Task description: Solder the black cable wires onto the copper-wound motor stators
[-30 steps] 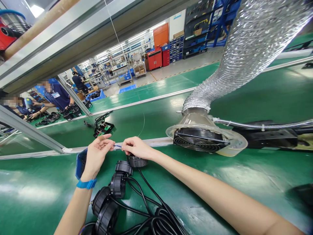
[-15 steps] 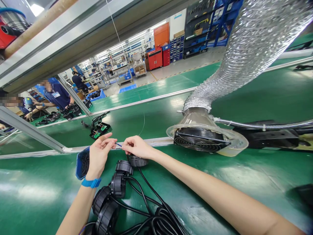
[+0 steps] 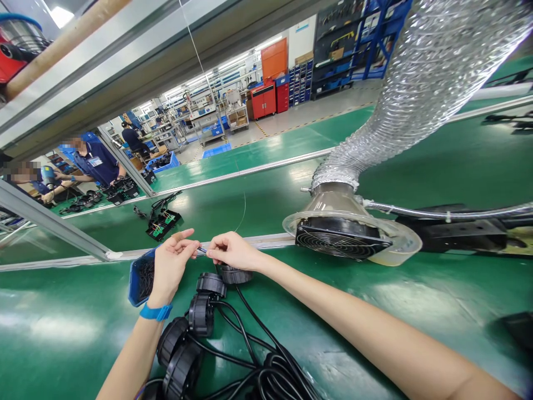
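My left hand (image 3: 172,264), with a blue band on the wrist, pinches one end of a thin blue wire (image 3: 202,250) between thumb and forefinger. The other end is in the pinched fingertips of my right hand (image 3: 231,250). A dark sliver shows along the wire, too small to make out. Under my right hand sits a black round cap (image 3: 236,275) with a cable. More black ribbed caps (image 3: 201,314) stand in a row nearer to me. Partly behind my left wrist is a blue bin (image 3: 134,283) of small black pieces (image 3: 145,276).
Black cables (image 3: 275,378) lie coiled at the front. A fan (image 3: 337,240) under a clear hood joins a silver duct (image 3: 387,116) on the right. Beyond the rail lies a black housing with green boards (image 3: 164,224). Co-workers (image 3: 97,161) are at the far left.
My left hand has shifted slightly right, closer to my right hand, and less wire shows between them. The black housing beyond the rail has slid a little left and nearer.
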The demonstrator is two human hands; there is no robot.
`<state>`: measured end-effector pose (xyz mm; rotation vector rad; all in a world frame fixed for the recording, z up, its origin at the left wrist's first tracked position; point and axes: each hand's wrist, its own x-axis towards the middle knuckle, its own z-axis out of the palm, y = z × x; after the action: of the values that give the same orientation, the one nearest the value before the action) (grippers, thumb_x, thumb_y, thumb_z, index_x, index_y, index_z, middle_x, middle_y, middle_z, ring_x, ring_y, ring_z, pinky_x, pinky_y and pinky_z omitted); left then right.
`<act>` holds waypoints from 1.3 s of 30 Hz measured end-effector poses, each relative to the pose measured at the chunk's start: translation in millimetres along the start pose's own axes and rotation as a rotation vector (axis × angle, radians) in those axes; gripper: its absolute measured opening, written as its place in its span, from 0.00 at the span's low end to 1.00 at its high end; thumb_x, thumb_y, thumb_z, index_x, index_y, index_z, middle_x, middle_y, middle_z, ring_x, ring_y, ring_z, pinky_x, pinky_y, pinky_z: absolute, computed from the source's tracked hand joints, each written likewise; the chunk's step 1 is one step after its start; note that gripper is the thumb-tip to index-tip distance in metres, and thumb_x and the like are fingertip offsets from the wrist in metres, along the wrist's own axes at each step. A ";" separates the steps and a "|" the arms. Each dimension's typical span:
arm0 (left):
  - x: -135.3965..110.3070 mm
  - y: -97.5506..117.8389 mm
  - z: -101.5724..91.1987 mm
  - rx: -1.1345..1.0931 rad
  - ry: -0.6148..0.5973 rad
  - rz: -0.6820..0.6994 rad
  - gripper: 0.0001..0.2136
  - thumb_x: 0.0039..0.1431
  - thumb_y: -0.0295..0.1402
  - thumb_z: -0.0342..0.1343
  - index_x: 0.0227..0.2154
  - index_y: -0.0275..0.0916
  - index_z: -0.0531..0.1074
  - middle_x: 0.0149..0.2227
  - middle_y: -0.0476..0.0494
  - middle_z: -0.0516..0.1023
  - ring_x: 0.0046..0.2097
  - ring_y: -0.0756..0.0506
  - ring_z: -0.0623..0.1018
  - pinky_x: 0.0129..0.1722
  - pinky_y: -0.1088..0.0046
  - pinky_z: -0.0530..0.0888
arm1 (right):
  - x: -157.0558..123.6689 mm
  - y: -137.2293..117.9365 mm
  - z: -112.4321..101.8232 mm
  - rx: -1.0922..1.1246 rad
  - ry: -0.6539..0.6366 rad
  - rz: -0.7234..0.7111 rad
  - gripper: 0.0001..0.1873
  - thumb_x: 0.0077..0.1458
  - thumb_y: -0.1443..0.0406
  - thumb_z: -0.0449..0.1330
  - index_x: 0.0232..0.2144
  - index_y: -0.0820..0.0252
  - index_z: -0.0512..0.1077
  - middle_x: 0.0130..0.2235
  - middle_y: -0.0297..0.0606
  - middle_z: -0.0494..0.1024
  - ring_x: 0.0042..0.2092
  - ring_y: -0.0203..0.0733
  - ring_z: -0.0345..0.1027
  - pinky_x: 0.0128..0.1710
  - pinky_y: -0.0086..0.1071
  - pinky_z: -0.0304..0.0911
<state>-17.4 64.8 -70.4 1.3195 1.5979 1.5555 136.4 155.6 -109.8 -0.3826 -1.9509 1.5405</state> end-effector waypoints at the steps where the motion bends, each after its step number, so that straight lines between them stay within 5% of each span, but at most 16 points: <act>1: -0.1 -0.7 1.1 0.012 0.000 -0.007 0.24 0.49 0.36 0.67 0.48 0.32 0.72 0.26 0.49 0.79 0.29 0.51 0.75 0.34 0.74 0.73 | 0.0 0.1 -0.1 0.000 0.000 0.000 0.09 0.53 0.64 0.59 0.24 0.63 0.72 0.22 0.33 0.73 0.26 0.35 0.66 0.27 0.27 0.61; 8: -3.2 3.3 3.1 0.181 -0.029 0.002 0.22 0.48 0.40 0.66 0.44 0.33 0.76 0.29 0.45 0.81 0.30 0.48 0.77 0.33 0.72 0.75 | 0.7 1.5 -0.2 -0.004 0.008 0.009 0.09 0.53 0.64 0.59 0.23 0.63 0.71 0.22 0.33 0.73 0.26 0.34 0.66 0.27 0.27 0.60; 13: -2.8 6.8 -3.3 0.267 0.062 0.104 0.20 0.50 0.40 0.65 0.44 0.35 0.76 0.26 0.48 0.79 0.28 0.49 0.75 0.33 0.73 0.73 | 0.8 0.6 0.5 -0.010 0.018 0.030 0.09 0.54 0.64 0.59 0.24 0.63 0.72 0.22 0.34 0.74 0.25 0.34 0.66 0.26 0.27 0.60; 16: 3.3 10.5 -26.8 0.341 0.138 0.152 0.21 0.51 0.42 0.63 0.46 0.36 0.75 0.27 0.48 0.79 0.29 0.47 0.76 0.34 0.71 0.74 | 1.3 1.0 0.4 -0.012 0.027 0.046 0.09 0.54 0.64 0.59 0.24 0.63 0.72 0.22 0.34 0.74 0.25 0.34 0.66 0.26 0.27 0.60; 20: 11.3 18.4 -68.8 0.869 0.235 0.179 0.15 0.52 0.39 0.60 0.41 0.38 0.78 0.29 0.44 0.79 0.32 0.42 0.77 0.38 0.66 0.73 | 2.4 3.1 -0.3 -0.015 0.044 0.068 0.10 0.54 0.64 0.59 0.23 0.63 0.71 0.22 0.34 0.75 0.25 0.34 0.67 0.25 0.26 0.60; 22: 9.8 22.0 -73.6 1.005 0.180 0.207 0.12 0.53 0.38 0.59 0.38 0.38 0.79 0.35 0.39 0.80 0.35 0.40 0.78 0.40 0.64 0.73 | 2.8 4.2 -0.6 -0.015 0.044 0.073 0.10 0.54 0.64 0.59 0.23 0.63 0.71 0.23 0.35 0.75 0.25 0.34 0.67 0.25 0.26 0.61; 27: -3.8 24.1 -30.8 0.547 -0.302 0.186 0.17 0.52 0.39 0.63 0.46 0.43 0.77 0.48 0.40 0.78 0.42 0.42 0.79 0.41 0.68 0.75 | 3.1 4.8 -0.7 -0.012 0.041 0.076 0.10 0.55 0.64 0.59 0.24 0.64 0.72 0.23 0.34 0.75 0.25 0.34 0.67 0.26 0.26 0.61; 33: -3.6 11.6 -5.9 0.408 -0.257 0.110 0.08 0.55 0.38 0.60 0.31 0.39 0.80 0.31 0.43 0.80 0.32 0.44 0.78 0.35 0.69 0.74 | 1.1 4.1 -4.8 0.017 -0.043 0.123 0.10 0.53 0.65 0.61 0.23 0.65 0.74 0.21 0.35 0.75 0.25 0.35 0.69 0.26 0.26 0.64; 39: -1.6 3.1 -5.5 0.327 -0.346 -0.042 0.12 0.52 0.38 0.63 0.37 0.36 0.78 0.37 0.38 0.82 0.37 0.43 0.80 0.39 0.67 0.76 | 1.9 9.5 -9.1 0.037 -0.075 0.172 0.10 0.53 0.65 0.61 0.26 0.68 0.77 0.23 0.37 0.77 0.25 0.34 0.70 0.27 0.26 0.66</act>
<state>-20.8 60.6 -66.8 1.6116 1.6838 0.9974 139.2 166.4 -117.1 -0.4947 -1.9868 1.7201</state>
